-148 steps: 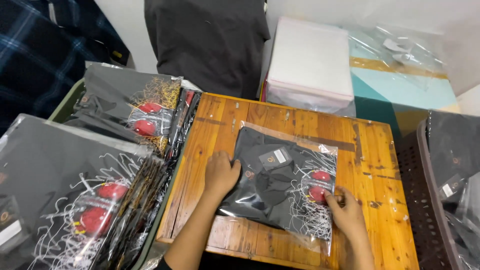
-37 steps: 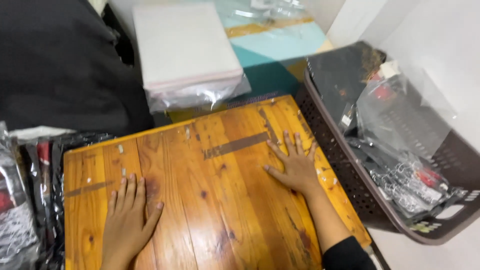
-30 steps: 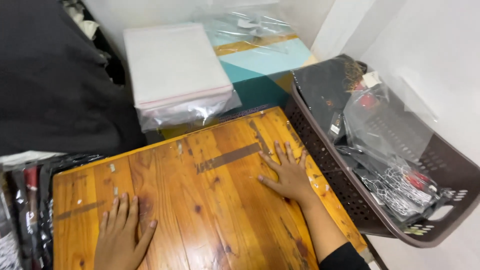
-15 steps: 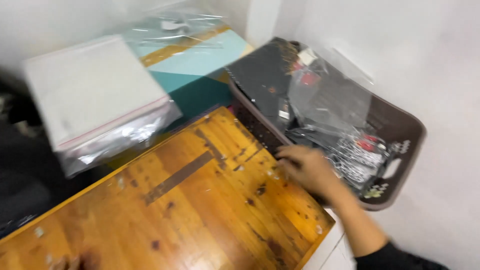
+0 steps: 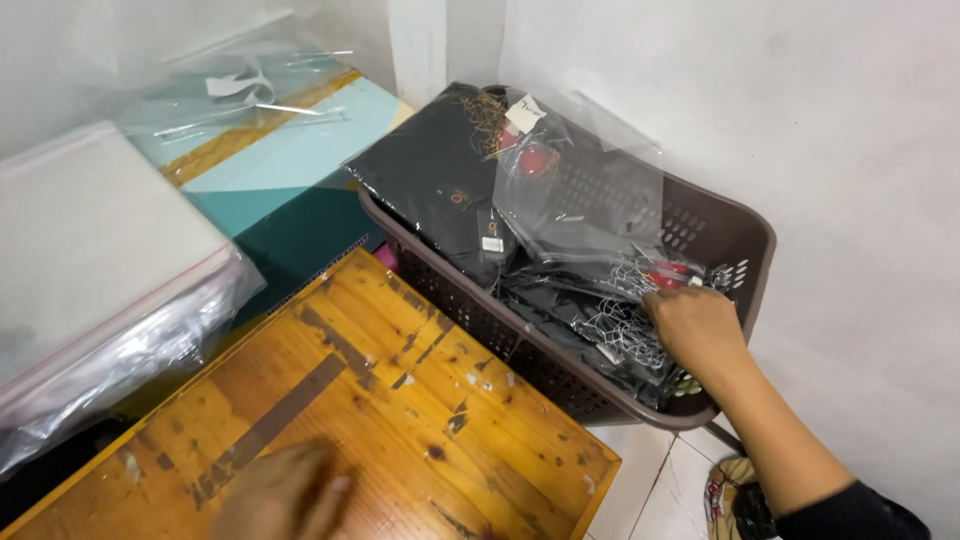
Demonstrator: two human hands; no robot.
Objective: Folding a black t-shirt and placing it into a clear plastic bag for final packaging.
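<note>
right hand (image 5: pixel 695 325) reaching, left hand (image 5: pixel 285 495) flat

A scuffed wooden table (image 5: pixel 400 420) stands by a pale plaster wall (image 5: pixel 800 120), with white floor tiles (image 5: pixel 660 490) showing below its corner.

Your left hand (image 5: pixel 285 495) is a blur at the surface's (image 5: pixel 400 400) near edge, cut off by the frame, so its grip can't be read. Your right hand's (image 5: pixel 695 325) fingertips are buried among the bagged black garments (image 5: pixel 590 270) in the basket (image 5: pixel 735 240), hiding any hold.
</note>
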